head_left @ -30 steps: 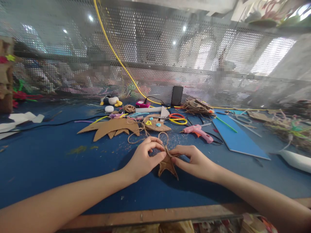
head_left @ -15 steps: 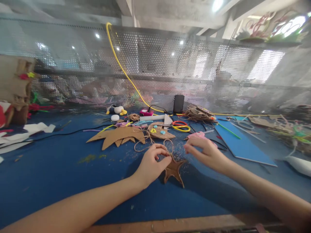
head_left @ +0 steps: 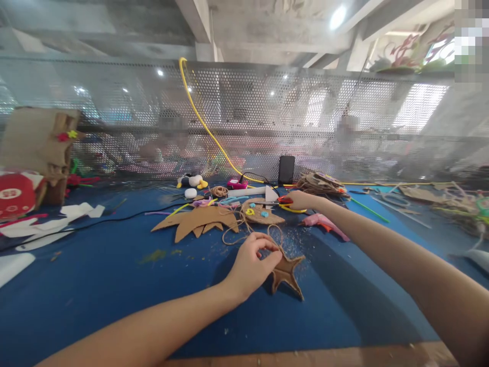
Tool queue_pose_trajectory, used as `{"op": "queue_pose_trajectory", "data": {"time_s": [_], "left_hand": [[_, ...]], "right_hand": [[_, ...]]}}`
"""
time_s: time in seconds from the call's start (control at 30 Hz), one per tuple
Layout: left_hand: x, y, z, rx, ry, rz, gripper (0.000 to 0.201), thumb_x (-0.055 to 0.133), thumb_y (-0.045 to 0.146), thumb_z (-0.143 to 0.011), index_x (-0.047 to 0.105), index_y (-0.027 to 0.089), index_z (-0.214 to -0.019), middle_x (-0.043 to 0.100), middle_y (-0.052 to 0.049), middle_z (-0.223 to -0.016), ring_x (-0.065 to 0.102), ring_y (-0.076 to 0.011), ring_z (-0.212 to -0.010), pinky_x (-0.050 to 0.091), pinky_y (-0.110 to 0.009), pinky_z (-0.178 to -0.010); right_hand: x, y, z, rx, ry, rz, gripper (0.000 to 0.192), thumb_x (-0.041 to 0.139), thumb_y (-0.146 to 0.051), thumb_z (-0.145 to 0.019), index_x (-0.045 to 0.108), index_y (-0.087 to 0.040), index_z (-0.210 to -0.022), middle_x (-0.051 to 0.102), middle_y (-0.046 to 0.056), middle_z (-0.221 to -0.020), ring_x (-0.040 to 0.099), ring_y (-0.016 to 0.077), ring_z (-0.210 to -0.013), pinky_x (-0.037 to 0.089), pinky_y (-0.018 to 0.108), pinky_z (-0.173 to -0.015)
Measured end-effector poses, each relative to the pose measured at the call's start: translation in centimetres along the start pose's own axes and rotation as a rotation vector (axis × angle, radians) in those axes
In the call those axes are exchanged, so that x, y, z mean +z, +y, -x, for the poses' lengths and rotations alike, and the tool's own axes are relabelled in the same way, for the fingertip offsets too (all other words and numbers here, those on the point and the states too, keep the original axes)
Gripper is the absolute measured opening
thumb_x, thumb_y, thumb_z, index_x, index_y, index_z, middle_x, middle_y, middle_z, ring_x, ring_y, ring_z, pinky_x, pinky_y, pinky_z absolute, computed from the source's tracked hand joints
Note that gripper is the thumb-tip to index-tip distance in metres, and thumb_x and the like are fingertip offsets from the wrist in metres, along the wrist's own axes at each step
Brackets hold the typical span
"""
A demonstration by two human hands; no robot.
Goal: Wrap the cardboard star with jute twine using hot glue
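Note:
My left hand [head_left: 252, 264] pinches a brown cardboard star [head_left: 287, 273] on the blue table [head_left: 114, 275], with a loop of jute twine [head_left: 244, 229] running from the star toward the back. My right hand [head_left: 299, 200] is stretched far out and rests on the red and yellow scissors [head_left: 284, 203]; its fingers cover the handles, and I cannot tell if they grip them. A pink glue gun [head_left: 324, 224] lies just under my right forearm.
Brown cardboard leaf cutouts [head_left: 198, 220] and a decorated cardboard piece [head_left: 262, 213] lie behind the star. A black phone [head_left: 286, 169] stands against the perforated metal screen [head_left: 244, 117]. White paper scraps [head_left: 46, 224] lie at the left, a cardboard figure [head_left: 42, 148] far left, craft clutter at the right.
My right hand let go of the star and reached back to the scissors. My left hand stayed on the star. The view tilted upward.

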State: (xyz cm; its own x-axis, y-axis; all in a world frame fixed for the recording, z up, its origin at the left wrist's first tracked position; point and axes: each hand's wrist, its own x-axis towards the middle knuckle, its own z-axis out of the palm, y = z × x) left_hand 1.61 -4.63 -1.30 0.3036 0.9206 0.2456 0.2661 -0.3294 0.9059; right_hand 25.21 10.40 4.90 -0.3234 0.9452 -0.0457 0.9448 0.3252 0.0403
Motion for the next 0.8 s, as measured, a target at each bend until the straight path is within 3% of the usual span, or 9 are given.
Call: {"op": "queue_pose_trajectory", "data": {"time_s": [0.13, 0.27, 0.37, 0.43, 0.6, 0.8], "left_hand": [[0.0, 0.1, 0.0, 0.000, -0.011, -0.010, 0.008, 0.069, 0.023, -0.082, 0.073, 0.019, -0.077, 0.066, -0.006, -0.107, 0.064, -0.0211, -0.099, 0.049, -0.032, -0.080], [0.0, 0.1, 0.1, -0.004, -0.018, -0.002, 0.008, 0.068, 0.023, -0.082, 0.073, 0.019, -0.077, 0.065, -0.007, -0.109, 0.063, -0.0216, -0.102, 0.049, -0.033, -0.081], [0.1, 0.0, 0.1, -0.012, -0.020, 0.007, 0.008, 0.068, 0.023, -0.082, 0.073, 0.018, -0.077, 0.065, -0.007, -0.109, 0.063, -0.0217, -0.102, 0.049, -0.032, -0.082], [0.1, 0.0, 0.1, -0.024, -0.016, 0.008, 0.008, 0.069, 0.023, -0.082, 0.073, 0.019, -0.077, 0.064, -0.007, -0.110, 0.063, -0.0215, -0.102, 0.049, -0.032, -0.082], [0.4, 0.0, -0.1, -0.040, 0.013, 0.007, 0.008, 0.069, 0.024, -0.082, 0.073, 0.018, -0.078, 0.063, -0.006, -0.111, 0.063, -0.0200, -0.098, 0.049, -0.031, -0.080], [0.3, 0.0, 0.0, -0.029, 0.023, 0.006, 0.010, 0.068, 0.025, -0.083, 0.073, 0.018, -0.078, 0.062, -0.007, -0.112, 0.062, -0.0197, -0.099, 0.049, -0.030, -0.078]], "right_hand": [[0.2, 0.3, -0.8, -0.015, 0.030, 0.043, 0.035, 0.065, -0.039, -0.096, 0.064, -0.014, -0.121, 0.067, 0.008, -0.120, 0.067, 0.0217, -0.102, 0.058, 0.040, -0.088], [-0.2, 0.2, 0.5, 0.026, 0.146, 0.129, 0.036, 0.068, -0.028, -0.090, 0.064, -0.004, -0.116, 0.069, 0.021, -0.119, 0.068, 0.0274, -0.106, 0.052, 0.032, -0.086], [-1.1, 0.2, 3.1, 0.063, 0.241, 0.207, 0.036, 0.060, -0.028, -0.094, 0.061, -0.002, -0.119, 0.067, 0.024, -0.120, 0.068, 0.0299, -0.111, 0.048, 0.030, -0.084], [-1.7, 0.4, 5.3, 0.049, 0.270, 0.250, 0.042, 0.042, -0.033, -0.101, 0.061, 0.000, -0.119, 0.066, 0.021, -0.120, 0.066, 0.0282, -0.115, 0.045, 0.029, -0.086], [-2.0, 1.5, 10.6, 0.007, 0.171, 0.315, 0.032, 0.051, -0.044, -0.096, 0.063, -0.014, -0.097, 0.068, 0.017, -0.108, 0.067, 0.0298, -0.099, 0.049, 0.036, -0.081], [-1.5, 1.8, 15.0, 0.000, 0.024, 0.226, 0.047, 0.041, -0.059, -0.096, 0.060, -0.017, -0.104, 0.067, 0.015, -0.109, 0.068, 0.0303, -0.092, 0.050, 0.041, -0.077]]}}
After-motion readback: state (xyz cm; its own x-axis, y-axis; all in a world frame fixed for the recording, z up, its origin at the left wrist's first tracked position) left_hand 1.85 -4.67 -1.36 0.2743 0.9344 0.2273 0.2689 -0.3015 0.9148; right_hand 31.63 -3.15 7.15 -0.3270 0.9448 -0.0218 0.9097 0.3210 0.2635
